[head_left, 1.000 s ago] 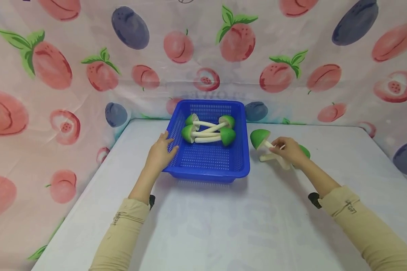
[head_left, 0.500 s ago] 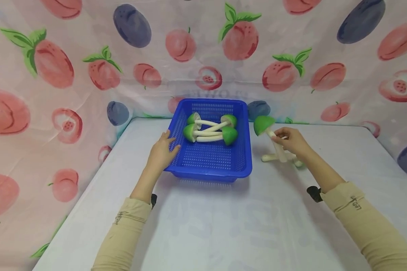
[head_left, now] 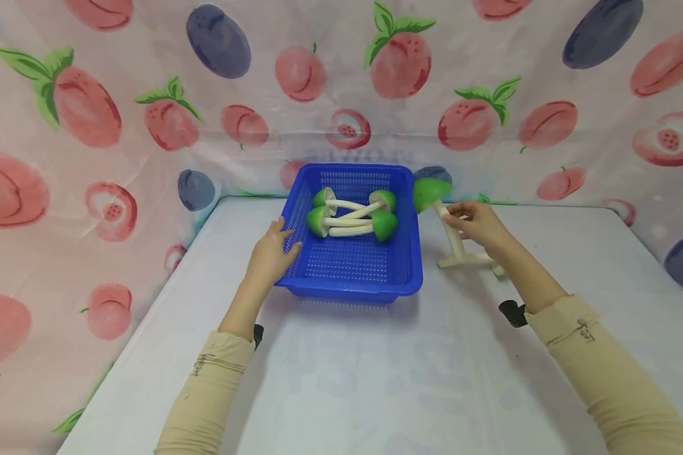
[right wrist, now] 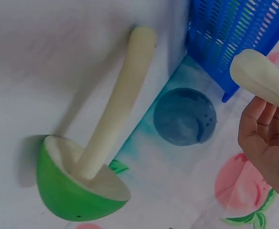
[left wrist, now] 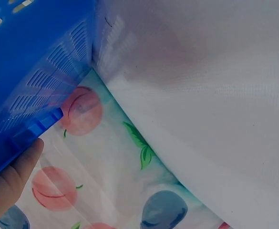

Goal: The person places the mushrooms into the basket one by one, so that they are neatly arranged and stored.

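A toy mushroom with a green cap (head_left: 431, 191) and pale stem is pinched by my right hand (head_left: 480, 224) just right of the basket. Its stem (right wrist: 261, 78) shows in the right wrist view. Below it, a second mushroom (right wrist: 113, 107) lies on the table, cap hidden behind my right hand and wrist in the head view. My left hand (head_left: 267, 256) holds the left rim of the blue basket (head_left: 353, 289), thumb over the inner side. One finger (left wrist: 28, 160) shows outside, against the rim. Several mushrooms (head_left: 353, 218) lie crosswise inside the basket.
The white-covered table (head_left: 341, 373) extends around the basket. Behind it and along the left hangs a fruit-print cloth (head_left: 205, 120), close to the basket's far side.
My right hand has lifted its mushroom off the other one and moved slightly left and away. The stem now hangs more upright. My left hand stays on the basket rim.
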Available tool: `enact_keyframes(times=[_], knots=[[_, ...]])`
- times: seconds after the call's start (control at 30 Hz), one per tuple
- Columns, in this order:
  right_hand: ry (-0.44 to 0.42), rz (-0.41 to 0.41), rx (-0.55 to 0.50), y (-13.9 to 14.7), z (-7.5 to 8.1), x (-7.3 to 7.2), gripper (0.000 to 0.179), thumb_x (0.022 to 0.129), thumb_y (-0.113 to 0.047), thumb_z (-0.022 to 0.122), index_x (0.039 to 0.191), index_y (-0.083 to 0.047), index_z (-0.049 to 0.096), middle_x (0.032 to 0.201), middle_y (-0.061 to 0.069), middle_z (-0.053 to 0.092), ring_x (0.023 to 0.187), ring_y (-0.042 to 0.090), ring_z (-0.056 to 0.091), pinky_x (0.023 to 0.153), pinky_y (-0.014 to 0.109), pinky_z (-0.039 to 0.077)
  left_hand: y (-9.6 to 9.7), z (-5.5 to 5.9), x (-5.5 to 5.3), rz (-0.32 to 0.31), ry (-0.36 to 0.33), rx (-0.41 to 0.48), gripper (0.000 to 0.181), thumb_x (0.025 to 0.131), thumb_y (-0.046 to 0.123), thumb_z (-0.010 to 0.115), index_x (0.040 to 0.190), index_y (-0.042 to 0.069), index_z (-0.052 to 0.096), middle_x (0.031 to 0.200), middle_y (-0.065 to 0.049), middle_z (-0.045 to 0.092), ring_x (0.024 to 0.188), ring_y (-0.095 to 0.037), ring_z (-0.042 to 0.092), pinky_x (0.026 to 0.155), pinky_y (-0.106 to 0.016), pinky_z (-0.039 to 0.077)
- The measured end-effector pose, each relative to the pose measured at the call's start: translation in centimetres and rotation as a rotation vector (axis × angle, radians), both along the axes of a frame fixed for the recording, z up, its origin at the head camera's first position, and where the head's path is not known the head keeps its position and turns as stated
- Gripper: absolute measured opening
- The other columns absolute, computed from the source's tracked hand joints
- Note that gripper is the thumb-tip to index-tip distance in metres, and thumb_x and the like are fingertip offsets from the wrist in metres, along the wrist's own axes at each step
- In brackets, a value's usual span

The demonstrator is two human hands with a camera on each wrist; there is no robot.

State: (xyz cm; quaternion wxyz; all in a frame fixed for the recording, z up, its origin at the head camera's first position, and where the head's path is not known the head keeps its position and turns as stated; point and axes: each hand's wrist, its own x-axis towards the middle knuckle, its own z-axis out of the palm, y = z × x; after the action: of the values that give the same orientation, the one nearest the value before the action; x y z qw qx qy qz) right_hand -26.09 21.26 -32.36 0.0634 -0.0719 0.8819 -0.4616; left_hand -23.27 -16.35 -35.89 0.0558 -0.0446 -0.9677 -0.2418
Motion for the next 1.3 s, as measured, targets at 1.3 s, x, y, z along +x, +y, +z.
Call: enact_keyframes(times=[1.3], knots=[[0.104, 0.148, 0.011, -8.7, 5.4, -2.7, 0.029, 0.096, -0.016, 0.053, 0.115, 0.005, 0.058, 0.104, 0.015, 0.059, 0.08, 0.014, 0.053, 0.067, 0.023, 0.048, 0.0, 0.0, 0.1, 0.0, 0.009, -0.002, 0.047, 0.093, 0.027, 0.056, 0.131, -0.002, 0.052, 0.151, -0.021, 0.028, 0.143, -0.037, 0.022, 0.113, -0.054, 0.027]])
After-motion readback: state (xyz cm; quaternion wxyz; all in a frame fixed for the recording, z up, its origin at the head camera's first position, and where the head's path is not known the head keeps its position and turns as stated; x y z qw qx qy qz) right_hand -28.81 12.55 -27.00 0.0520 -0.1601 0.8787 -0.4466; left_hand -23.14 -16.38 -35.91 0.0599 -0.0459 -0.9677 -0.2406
